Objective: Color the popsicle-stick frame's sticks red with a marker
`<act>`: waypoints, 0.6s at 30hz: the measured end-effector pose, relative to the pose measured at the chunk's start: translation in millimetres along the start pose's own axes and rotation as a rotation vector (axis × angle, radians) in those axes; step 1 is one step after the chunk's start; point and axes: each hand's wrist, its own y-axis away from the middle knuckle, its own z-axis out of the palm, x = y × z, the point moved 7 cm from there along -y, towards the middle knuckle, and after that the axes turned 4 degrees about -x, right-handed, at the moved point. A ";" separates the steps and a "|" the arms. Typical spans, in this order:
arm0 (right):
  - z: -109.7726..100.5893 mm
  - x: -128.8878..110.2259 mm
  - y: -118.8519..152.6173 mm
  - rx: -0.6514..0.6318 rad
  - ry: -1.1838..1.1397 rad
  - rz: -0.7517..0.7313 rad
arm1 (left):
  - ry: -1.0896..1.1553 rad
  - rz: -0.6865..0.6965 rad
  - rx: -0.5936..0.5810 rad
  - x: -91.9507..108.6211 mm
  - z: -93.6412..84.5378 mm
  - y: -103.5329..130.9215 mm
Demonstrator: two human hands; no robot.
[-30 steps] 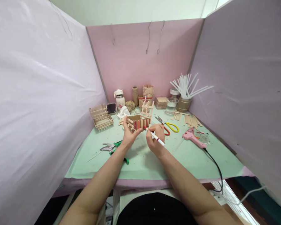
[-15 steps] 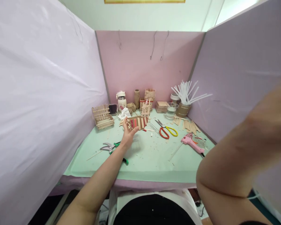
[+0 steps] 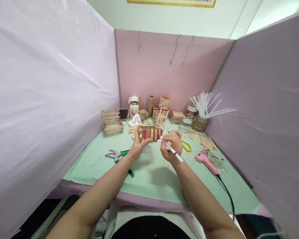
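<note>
My left hand (image 3: 139,143) grips the left end of a small box made of craft sticks (image 3: 151,134), held up over the table. Its front shows upright sticks, some red or pink and some bare wood. My right hand (image 3: 173,146) is closed around a white marker (image 3: 173,151) with a red tip end, which points at the right end of the stick box and seems to meet it. Behind my right hand, scissors (image 3: 186,146) are mostly hidden, with a yellow handle loop showing.
Pruning shears (image 3: 116,154) lie left of my left hand. A pink glue gun (image 3: 207,161) with a black cord lies at right. Along the back stand a stick basket (image 3: 113,122), a white bottle (image 3: 134,107), a glass bowl of liquid (image 3: 186,122) and white glue sticks (image 3: 205,103).
My right arm has come down from the far right, and the right hand now holds the marker at the box. The left hand keeps its grip. The view has shifted slightly.
</note>
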 end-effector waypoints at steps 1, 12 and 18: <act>0.4 0.1 0.7 -0.007 0.013 0.002 | -0.001 -0.002 -0.005 1.5 1.2 0.6; 7.2 0.7 0.6 -0.051 0.110 0.024 | -0.046 -0.039 -0.027 13.6 9.6 6.4; 7.2 -0.8 1.2 -0.060 0.062 0.016 | -0.055 -0.014 0.003 11.0 5.4 4.6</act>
